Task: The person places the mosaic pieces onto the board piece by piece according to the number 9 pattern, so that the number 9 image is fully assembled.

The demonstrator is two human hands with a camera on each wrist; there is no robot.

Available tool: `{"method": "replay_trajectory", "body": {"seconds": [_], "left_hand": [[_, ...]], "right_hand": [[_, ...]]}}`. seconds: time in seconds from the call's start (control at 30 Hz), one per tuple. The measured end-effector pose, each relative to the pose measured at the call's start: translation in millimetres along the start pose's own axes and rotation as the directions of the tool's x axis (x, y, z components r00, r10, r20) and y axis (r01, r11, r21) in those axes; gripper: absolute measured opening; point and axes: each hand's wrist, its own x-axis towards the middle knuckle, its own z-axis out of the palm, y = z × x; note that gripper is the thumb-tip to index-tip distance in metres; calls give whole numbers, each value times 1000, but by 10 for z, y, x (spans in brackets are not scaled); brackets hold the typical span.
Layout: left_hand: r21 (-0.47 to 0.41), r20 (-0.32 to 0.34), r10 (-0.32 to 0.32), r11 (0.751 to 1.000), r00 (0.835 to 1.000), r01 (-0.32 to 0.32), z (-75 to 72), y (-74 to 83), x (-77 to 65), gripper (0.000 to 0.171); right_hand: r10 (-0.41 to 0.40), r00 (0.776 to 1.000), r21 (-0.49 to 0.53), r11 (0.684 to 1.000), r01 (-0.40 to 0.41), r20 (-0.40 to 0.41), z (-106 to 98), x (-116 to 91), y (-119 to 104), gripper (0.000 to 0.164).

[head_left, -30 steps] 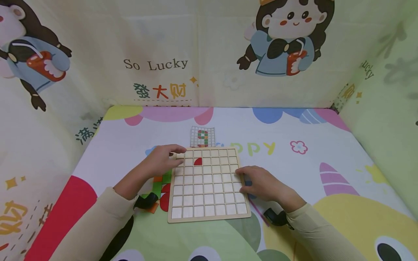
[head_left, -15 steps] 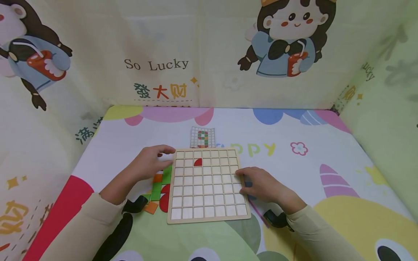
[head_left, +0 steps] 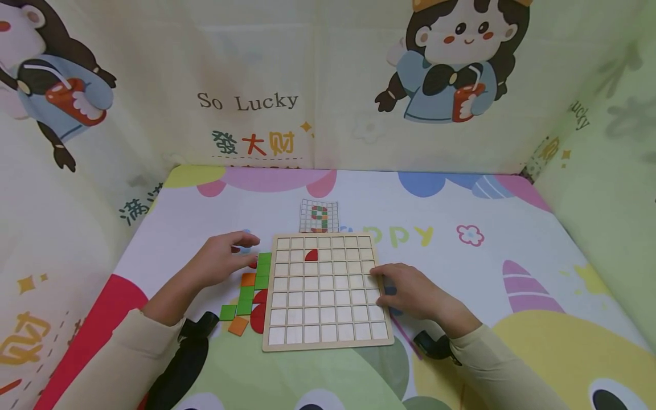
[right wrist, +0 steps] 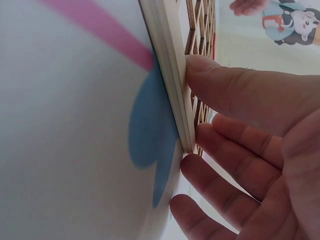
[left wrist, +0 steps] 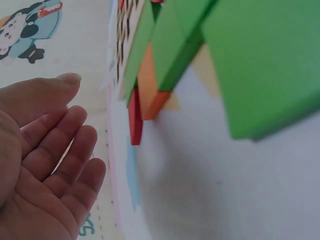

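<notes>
A square wooden grid board (head_left: 328, 345) lies flat on the table, with one red quarter-circle tile (head_left: 311, 255) in a cell of its second row from the top. To the left of the board, my left hand (head_left: 217, 262) hovers near the tiles, its loosely bent fingers holding nothing. A red piece (left wrist: 134, 117) shows just past its fingertips, beside an orange tile (left wrist: 150, 87) and a green tile (left wrist: 175, 55). My right hand (head_left: 412, 290) rests on the board's right edge; in the right wrist view its thumb (right wrist: 200, 65) and fingertips touch the frame.
Green tiles (head_left: 245, 300), red round-edged tiles (head_left: 258, 318) and an orange tile (head_left: 238, 326) lie along the board's left side. Behind the board is a small grid card (head_left: 319, 216) with a red, green and orange pattern. Printed cloth covers the table and walls.
My left hand has drawn away from the board's upper left corner, leftward and slightly toward me, uncovering green tiles. My right hand has stayed at the right edge.
</notes>
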Motion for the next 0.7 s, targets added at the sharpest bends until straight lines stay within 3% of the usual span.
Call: {"method": "replay_trajectory", "body": {"seconds": [0.17, 0.47, 0.7], "left_hand": [[1, -2, 1, 1000, 1000, -1, 24, -65, 12, 43], [89, -18, 54, 995, 998, -52, 87, -149, 85, 39], [100, 3, 43, 994, 999, -43, 118, -144, 148, 35]], "right_hand": [[6, 1000, 1, 1000, -6, 3, 1, -1, -4, 49], [-5, 1000, -4, 1000, 5, -6, -6, -7, -18, 49], [-17, 1000, -3, 1000, 17, -10, -11, -5, -19, 48]]}}
